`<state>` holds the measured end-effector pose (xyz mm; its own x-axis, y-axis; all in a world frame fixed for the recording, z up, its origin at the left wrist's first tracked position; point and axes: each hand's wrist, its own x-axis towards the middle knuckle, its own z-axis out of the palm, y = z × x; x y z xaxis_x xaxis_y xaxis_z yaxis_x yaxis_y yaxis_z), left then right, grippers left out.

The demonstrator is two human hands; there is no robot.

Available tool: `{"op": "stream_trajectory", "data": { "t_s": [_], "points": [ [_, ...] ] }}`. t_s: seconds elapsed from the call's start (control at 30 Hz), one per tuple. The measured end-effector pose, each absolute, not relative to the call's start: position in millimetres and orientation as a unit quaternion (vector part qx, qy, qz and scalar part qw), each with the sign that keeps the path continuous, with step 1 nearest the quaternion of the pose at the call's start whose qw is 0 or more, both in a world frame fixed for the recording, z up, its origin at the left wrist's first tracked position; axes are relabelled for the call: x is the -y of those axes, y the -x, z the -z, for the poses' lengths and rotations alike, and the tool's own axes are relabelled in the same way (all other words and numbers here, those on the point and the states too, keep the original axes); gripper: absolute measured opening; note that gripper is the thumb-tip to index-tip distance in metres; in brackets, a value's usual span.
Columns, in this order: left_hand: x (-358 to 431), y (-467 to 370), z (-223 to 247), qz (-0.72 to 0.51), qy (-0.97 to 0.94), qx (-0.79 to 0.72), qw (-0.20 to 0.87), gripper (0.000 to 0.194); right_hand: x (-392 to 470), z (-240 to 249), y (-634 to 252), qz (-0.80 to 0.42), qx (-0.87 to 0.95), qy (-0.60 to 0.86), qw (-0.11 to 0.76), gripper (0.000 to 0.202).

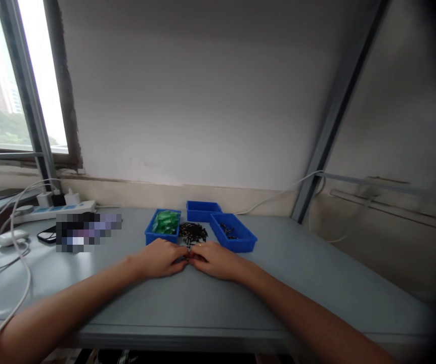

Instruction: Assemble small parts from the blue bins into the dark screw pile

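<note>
My left hand [164, 258] and my right hand [212, 259] meet over the middle of the table, fingertips touching. Both are closed in a pinch around something tiny, mostly hidden by the fingers. Just beyond them lies a loose pile of small dark pieces [194, 232]. To the left of the pile stands a blue bin [155, 238] filled with green packets [166, 221]. On the right, an angled blue bin [243, 245] holds a few small metallic pieces [228, 231]. A third blue bin [202, 215] sits behind the pile.
At the left of the grey table [134, 308] are a white power strip [56, 211] with plugs, a white charger-like object [12, 237] and a black-edged object [46, 235] beside a blurred-out patch. White cables [26, 268] hang near my left arm. A wall closes off the back.
</note>
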<state>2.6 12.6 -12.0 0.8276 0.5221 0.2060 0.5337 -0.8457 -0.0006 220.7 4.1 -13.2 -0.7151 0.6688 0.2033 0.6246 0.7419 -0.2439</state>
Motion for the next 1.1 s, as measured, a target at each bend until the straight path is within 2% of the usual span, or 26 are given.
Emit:
{"op": "stream_trajectory", "data": {
  "t_s": [0.17,0.67,1.1],
  "points": [
    [-13.2,-2.4,12.4,0.099,0.955,0.275,0.041,0.013,-2.8,10.7,-220.4,-0.095,0.923,0.344,0.143,0.018],
    [-11.5,-3.0,9.4,0.076,0.953,0.291,0.039,0.011,-5.4,14.4,-222.2,-0.110,0.912,0.361,0.164,0.012],
    [-14.4,-1.4,13.5,0.107,0.956,0.272,0.036,0.010,-5.5,15.8,-224.3,-0.150,0.902,0.358,0.190,0.009]
  ]
}}
